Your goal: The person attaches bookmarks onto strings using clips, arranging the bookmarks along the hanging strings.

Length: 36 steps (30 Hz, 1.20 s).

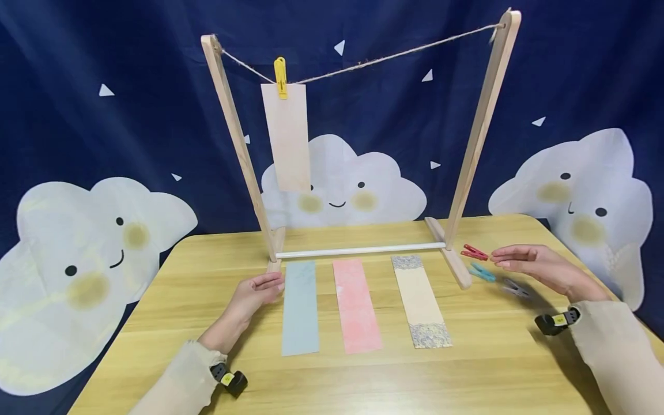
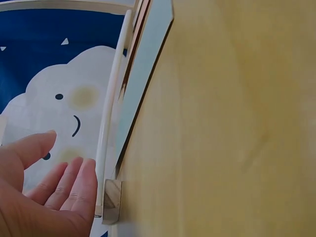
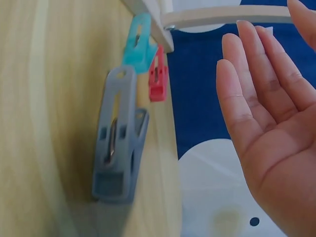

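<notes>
My left hand (image 1: 254,295) hovers with relaxed fingers beside the light blue paper strip (image 1: 301,308), near the rack's left foot; its palm (image 2: 54,207) holds nothing. To the right of that strip lie a pink strip (image 1: 358,305) and a cream strip with patterned ends (image 1: 421,297). My right hand (image 1: 550,268), fingers straight and nothing in them, is over the right side near a red clothespin (image 1: 474,252), a teal clothespin (image 1: 482,272) and a grey clothespin (image 3: 116,138). A yellow clothespin (image 1: 280,78) pins a pale strip (image 1: 287,138) to the twine.
A wooden rack stands on the table (image 1: 363,380), its left post (image 1: 238,144) and right post (image 1: 482,127) joined by sagging twine (image 1: 394,56) above and a white rod (image 1: 358,251) below. Behind hangs a dark blue curtain (image 1: 129,132) with clouds.
</notes>
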Tool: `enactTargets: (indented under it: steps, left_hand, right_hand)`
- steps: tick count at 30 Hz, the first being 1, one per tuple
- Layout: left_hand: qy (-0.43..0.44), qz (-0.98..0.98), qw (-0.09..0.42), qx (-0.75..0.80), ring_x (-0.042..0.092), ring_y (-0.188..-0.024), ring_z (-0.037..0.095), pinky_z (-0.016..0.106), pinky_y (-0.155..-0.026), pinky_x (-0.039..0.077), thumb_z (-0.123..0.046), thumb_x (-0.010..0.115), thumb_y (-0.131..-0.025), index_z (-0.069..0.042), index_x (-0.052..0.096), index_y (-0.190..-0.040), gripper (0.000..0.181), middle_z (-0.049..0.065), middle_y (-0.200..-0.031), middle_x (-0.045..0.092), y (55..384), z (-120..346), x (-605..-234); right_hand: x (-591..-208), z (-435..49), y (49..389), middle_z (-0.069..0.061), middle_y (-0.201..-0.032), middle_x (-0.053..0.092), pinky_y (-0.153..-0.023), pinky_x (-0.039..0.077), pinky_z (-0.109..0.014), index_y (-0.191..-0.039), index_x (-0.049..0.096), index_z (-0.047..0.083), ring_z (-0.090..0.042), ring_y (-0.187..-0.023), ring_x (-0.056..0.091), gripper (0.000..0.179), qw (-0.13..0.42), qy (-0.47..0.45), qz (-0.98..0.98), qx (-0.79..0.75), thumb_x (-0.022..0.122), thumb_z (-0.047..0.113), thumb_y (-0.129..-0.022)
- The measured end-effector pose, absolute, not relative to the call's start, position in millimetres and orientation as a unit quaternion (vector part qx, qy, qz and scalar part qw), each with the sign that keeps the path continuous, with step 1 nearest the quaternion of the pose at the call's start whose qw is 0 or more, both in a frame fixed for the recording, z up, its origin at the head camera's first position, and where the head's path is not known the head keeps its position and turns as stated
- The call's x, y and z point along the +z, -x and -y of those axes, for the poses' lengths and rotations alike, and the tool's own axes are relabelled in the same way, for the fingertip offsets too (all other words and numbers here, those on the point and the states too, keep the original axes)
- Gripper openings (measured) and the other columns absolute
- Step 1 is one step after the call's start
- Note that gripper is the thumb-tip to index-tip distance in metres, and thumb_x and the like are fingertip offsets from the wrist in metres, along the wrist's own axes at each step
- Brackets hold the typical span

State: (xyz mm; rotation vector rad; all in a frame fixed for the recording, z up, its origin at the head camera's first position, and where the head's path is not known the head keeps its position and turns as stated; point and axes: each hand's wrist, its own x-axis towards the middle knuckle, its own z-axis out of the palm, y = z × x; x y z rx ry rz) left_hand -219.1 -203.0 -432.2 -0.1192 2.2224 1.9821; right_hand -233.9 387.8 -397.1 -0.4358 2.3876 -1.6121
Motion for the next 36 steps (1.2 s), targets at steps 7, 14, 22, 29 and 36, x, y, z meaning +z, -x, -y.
enactTargets:
  steps: [7, 14, 22, 29, 36]
  left_hand:
    - [0.025, -0.767, 0.104, 0.632, 0.062, -0.103, 0.018, 0.021, -0.08, 0.051, -0.006, 0.064, -0.088, 0.009, 0.051, -0.127, 0.044, 0.022, -0.123, 0.059, 210, 204, -436]
    - [0.022, -0.785, 0.108, 0.609, 0.062, -0.103, 0.018, 0.019, -0.08, 0.05, -0.004, 0.065, -0.086, 0.012, 0.054, -0.123, 0.041, 0.023, -0.119, 0.061, 201, 204, -436]
    - [0.024, -0.792, 0.103, 0.601, 0.062, -0.104, 0.022, 0.019, -0.081, 0.05, -0.003, 0.063, -0.086, 0.013, 0.054, -0.121, 0.039, 0.024, -0.118, 0.061, 191, 202, -435]
    - [0.032, -0.805, 0.075, 0.588, 0.058, -0.111, 0.033, 0.021, -0.083, 0.051, -0.001, 0.066, -0.083, 0.015, 0.053, -0.12, 0.042, 0.027, -0.118, 0.06, 191, 194, -436]
    - [0.026, -0.812, 0.072, 0.579, 0.054, -0.114, 0.037, 0.028, -0.088, 0.051, 0.002, 0.069, -0.08, 0.015, 0.049, -0.125, 0.05, 0.029, -0.124, 0.055, 195, 183, -437]
  right_hand:
    - [-402, -396, 232, 0.007, -0.114, 0.065, -0.082, 0.05, -0.017, -0.127, 0.046, -0.013, -0.005, -0.101, 0.062, 0.039, 0.138, 0.139, -0.83, -0.522, 0.055, 0.006, -0.094]
    - [-409, -408, 230, 0.006, -0.115, 0.065, -0.081, 0.047, -0.013, -0.127, 0.047, -0.012, -0.001, -0.102, 0.06, 0.037, 0.161, 0.153, -0.831, -0.511, 0.054, 0.004, -0.094]
    - [-420, -418, 227, 0.012, -0.116, 0.063, -0.082, 0.048, -0.013, -0.129, 0.045, -0.012, 0.002, -0.103, 0.058, 0.037, 0.17, 0.163, -0.818, -0.525, 0.051, 0.001, -0.094]
    - [-423, -420, 227, 0.017, -0.113, 0.061, -0.078, 0.051, -0.019, -0.128, 0.041, -0.017, 0.003, -0.099, 0.058, 0.045, 0.168, 0.153, -0.847, -0.48, 0.057, 0.005, -0.092]
    - [-427, -423, 226, 0.015, -0.115, 0.06, -0.077, 0.049, -0.018, -0.129, 0.041, -0.017, 0.002, -0.1, 0.056, 0.044, 0.18, 0.182, -0.853, -0.455, 0.055, 0.004, -0.093]
